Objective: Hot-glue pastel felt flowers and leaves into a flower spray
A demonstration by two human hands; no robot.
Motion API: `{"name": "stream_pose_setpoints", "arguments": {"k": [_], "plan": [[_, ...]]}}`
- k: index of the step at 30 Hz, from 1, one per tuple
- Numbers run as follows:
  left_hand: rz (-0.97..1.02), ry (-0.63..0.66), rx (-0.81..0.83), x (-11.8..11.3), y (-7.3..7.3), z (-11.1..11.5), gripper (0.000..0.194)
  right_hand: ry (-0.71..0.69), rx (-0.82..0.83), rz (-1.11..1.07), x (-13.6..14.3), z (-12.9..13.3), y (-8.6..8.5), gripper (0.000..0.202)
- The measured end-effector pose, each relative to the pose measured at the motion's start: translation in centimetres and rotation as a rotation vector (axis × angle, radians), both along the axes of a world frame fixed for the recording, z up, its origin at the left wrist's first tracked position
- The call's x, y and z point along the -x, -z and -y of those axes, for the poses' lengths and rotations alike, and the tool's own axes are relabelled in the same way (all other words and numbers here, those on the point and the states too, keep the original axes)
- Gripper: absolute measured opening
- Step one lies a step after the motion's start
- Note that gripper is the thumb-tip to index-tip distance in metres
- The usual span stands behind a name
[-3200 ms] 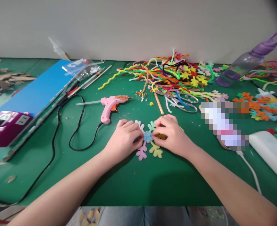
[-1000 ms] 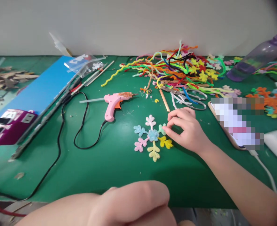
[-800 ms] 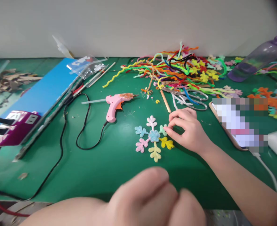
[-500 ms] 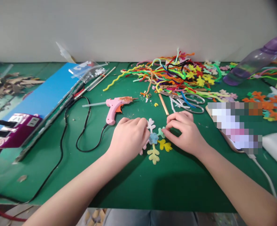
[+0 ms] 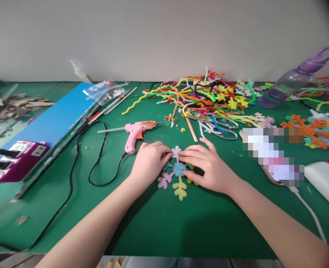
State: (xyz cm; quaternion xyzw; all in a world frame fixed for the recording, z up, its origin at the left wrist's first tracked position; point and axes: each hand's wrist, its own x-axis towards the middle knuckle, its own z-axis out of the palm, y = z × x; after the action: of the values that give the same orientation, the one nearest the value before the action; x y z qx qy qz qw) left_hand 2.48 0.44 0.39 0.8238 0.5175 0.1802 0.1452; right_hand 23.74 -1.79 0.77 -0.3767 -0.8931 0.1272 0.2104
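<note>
A fuzzy pipe-cleaner snowflake lies flat on the table, with a blue flower at its centre and leaf-like arms in white, pink, pale yellow, yellow, blue and green. My left hand is closed, thumb and forefinger pinching the left edge of the white arm at the top. From the other side, my right hand reaches over the snowflake with its fingers stretched and apart. Its fingertips touch the base of the white arm, while the thumb rests at the blue centre. That hand partly hides the green and yellow arms.
A pink glue gun lies to the left, its black cord looping over the table. Behind are scissors and a heap of pipe cleaners. On the right are a phone, a white-cabled device and a purple bottle.
My left hand has uncovered the pink and blue arms and moved to the white arm. My right hand has left the green arm's tip and spread over the snowflake's right side.
</note>
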Motion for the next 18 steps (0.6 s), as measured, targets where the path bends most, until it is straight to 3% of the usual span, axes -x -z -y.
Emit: {"name": "stream_pose_setpoints", "arguments": {"k": [7, 15, 18], "plan": [[-0.026, -0.003, -0.038, -0.7, 0.4, -0.1, 0.014, -0.018, 0.032, 0.019, 0.0, 0.0, 0.0, 0.028], [-0.08, -0.146, -0.197, 0.0, 0.1, 0.4, 0.02, -0.046, 0.02, -0.017, -0.3, -0.1, 0.1, 0.032], [-0.072, -0.145, -0.202, 0.4, -0.1, 0.5, 0.022, -0.045, -0.004, -0.048, -0.4, -0.2, 0.2, 0.032]]}}
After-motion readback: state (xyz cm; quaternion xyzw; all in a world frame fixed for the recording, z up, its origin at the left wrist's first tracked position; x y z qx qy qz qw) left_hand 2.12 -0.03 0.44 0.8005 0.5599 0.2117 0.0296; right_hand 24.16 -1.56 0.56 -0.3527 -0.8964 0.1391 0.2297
